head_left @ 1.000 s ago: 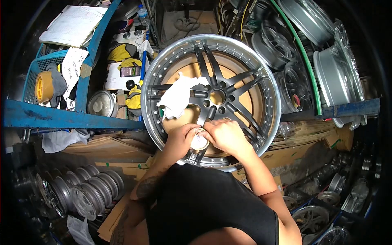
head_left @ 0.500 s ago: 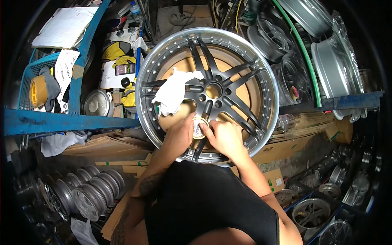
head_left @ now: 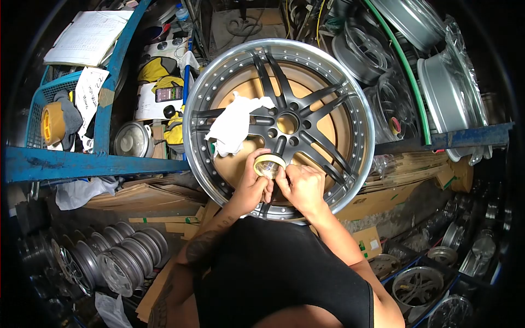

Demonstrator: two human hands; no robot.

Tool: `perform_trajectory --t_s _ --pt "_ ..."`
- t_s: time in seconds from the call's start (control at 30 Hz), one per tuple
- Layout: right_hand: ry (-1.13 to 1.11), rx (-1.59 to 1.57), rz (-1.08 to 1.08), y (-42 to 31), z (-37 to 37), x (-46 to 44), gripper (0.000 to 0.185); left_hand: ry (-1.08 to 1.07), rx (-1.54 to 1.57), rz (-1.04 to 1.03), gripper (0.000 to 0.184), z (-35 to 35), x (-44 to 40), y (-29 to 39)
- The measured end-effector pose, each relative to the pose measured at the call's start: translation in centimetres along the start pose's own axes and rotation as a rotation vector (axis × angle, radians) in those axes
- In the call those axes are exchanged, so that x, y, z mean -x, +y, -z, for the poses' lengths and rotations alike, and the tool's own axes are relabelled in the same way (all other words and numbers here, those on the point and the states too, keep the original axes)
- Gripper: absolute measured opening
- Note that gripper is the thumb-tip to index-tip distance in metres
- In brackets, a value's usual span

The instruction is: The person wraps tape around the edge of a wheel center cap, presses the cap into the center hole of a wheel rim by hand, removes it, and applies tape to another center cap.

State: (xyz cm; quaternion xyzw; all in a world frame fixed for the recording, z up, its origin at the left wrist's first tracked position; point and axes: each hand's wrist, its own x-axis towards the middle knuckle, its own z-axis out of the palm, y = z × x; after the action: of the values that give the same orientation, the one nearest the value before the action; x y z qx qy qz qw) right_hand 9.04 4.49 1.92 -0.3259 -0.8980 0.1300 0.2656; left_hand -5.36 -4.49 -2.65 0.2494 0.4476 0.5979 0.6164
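Observation:
Over the lower part of a large wheel rim (head_left: 365, 128), my left hand (head_left: 252, 183) is wrapped round a small pale-yellow ring that looks like a roll of tape (head_left: 270, 159). The ring is tilted, showing its shiny inside. My right hand (head_left: 303, 187) is closed at its right edge, thumb and fingers together; whatever they pinch is too small to make out. The rim has dark double spokes, a polished lip and small bolts round it. A crumpled white cloth (head_left: 234, 126) lies on its left spokes.
A blue metal frame (head_left: 98, 164) runs along the left, with a blue basket (head_left: 41, 104), papers (head_left: 85, 35) and a phone (head_left: 169, 94). Wrapped wheels (head_left: 445, 93) stack at right behind a green bar (head_left: 402, 71). Cardboard (head_left: 147, 197) and silver wheels (head_left: 128, 262) sit below.
The roll has tipped, so its opening and inside show more. My left fingers have shifted round it, and my right hand has turned a little, with its fingers curled further in.

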Motion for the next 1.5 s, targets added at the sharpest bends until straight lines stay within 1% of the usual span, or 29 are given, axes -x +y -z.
perform_trajectory --t_s 0.13,0.23,0.33,0.37,0.43,0.47,0.5,0.53,0.57,0.6,0.63,0.67,0.7,0.77,0.83,0.93,0.97,1.07,1.1,1.17,1.2,1.23,1.27,1.33,1.37,1.4,1.43,1.47,1.5 --pt "-0.003 -0.020 0.030 0.0 -0.2 0.3 0.030 0.049 -0.025 -0.035 0.050 0.0 -0.1 -0.3" --pt "-0.032 -0.048 -0.004 0.1 -0.4 0.9 0.029 0.088 -0.249 -0.074 0.045 0.4 -0.1 0.1" --pt "-0.100 -0.043 -0.078 -0.5 0.3 0.2 0.027 0.133 -0.381 -0.110 0.039 0.5 0.0 0.4" --pt "-0.130 -0.031 -0.109 -0.6 0.5 -0.1 0.027 0.094 -0.364 -0.061 0.041 0.5 0.2 0.8" --pt "-0.121 -0.067 -0.064 0.1 0.3 0.0 0.023 0.013 -0.329 0.039 0.046 0.2 0.6 2.4" --pt "-0.119 -0.084 -0.041 0.6 0.2 0.2 0.021 -0.010 -0.304 0.002 0.048 0.3 0.7 2.2" --pt "-0.120 -0.089 -0.024 0.9 0.2 0.5 0.014 -0.033 -0.278 -0.034 0.050 0.4 0.8 1.9" --pt "-0.054 -0.120 -0.002 1.1 -0.1 0.7 0.011 -0.057 -0.252 -0.070 0.053 0.4 1.0 1.8" --pt "0.013 -0.150 0.020 1.4 -0.3 0.8 0.011 -0.123 -0.150 -0.133 0.067 0.3 1.2 1.6" --pt "0.079 -0.180 0.043 1.6 -0.5 0.9 0.013 -0.174 -0.093 -0.111 0.070 0.2 1.4 1.8" --pt "0.103 -0.180 0.103 2.0 -0.5 1.0 0.026 -0.224 -0.036 -0.090 0.073 0.1 1.6 2.1" --pt "0.121 -0.196 0.104 2.0 -0.6 1.1 0.029 -0.274 0.021 -0.068 0.076 0.1 1.8 2.3" --pt "0.138 -0.211 0.106 2.0 -0.8 1.1 0.032 -0.218 -0.109 -0.145 0.084 -0.4 1.7 1.9" --pt "0.156 -0.241 0.105 2.4 -1.3 1.5 0.043 -0.214 -0.271 -0.160 0.090 -0.2 1.7 2.1" --pt "0.157 -0.247 0.092 2.3 -1.0 1.4 0.046 -0.265 -0.336 -0.190 0.101 -0.2 1.8 2.7" --pt "0.113 -0.253 0.058 2.3 -0.6 1.5 0.053 -0.254 -0.448 -0.304 0.104 -0.7 2.1 3.2" --pt "0.086 -0.256 0.047 2.2 -0.5 1.5 0.053 -0.188 -0.575 -0.366 0.096 -0.8 1.9 3.3" --pt "-0.063 -0.347 -0.025 2.0 0.2 1.5 0.049 -0.118 -0.749 -0.331 0.077 -0.2 1.2 2.8" --pt "-0.103 -0.400 -0.037 1.9 0.6 1.5 0.047 -0.055 -0.610 -0.380 0.053 -0.6 0.9 2.4" --pt "-0.180 -0.487 -0.046 1.9 0.8 1.8 0.040 -0.104 -0.605 -0.313 0.045 -0.2 0.7 2.6" --pt "-0.160 -0.536 -0.109 1.8 0.5 2.3 0.038 -0.128 -0.602 -0.277 0.041 -0.2 0.7 2.8" --pt "-0.139 -0.585 -0.171 1.5 -0.3 2.8 0.037 -0.061 -0.418 -0.225 0.030 -0.7 0.6 1.5" --pt "-0.118 -0.635 -0.236 1.1 -0.9 3.3 0.035 0.001 -0.306 -0.212 0.028 -1.0 0.4 0.1" --pt "-0.170 -0.743 -0.480 0.5 -0.9 3.3 0.032 0.127 -0.087 -0.195 0.025 -1.4 0.0 -0.7" --pt "-0.220 -0.815 -0.601 0.2 -0.5 3.1 0.032 0.199 -0.047 -0.017 0.022 -1.1 0.5 -0.8" --pt "-0.274 -0.886 -0.724 0.0 -0.3 3.0 0.033 0.217 -0.007 -0.034 0.023 -0.9 0.4 -0.5" --pt "-0.216 -0.989 -0.629 0.8 -0.8 3.4 0.038 0.236 0.034 -0.050 0.023 -0.8 0.1 -0.2" --pt "-0.196 -1.025 -0.595 0.9 -0.8 3.5 0.041 0.254 0.075 -0.064 0.024 -0.5 -0.1 0.1" --pt "-0.176 -1.060 -0.562 0.7 -0.5 3.2 0.044 0.196 0.148 -0.084 0.027 -0.1 -0.1 0.5"
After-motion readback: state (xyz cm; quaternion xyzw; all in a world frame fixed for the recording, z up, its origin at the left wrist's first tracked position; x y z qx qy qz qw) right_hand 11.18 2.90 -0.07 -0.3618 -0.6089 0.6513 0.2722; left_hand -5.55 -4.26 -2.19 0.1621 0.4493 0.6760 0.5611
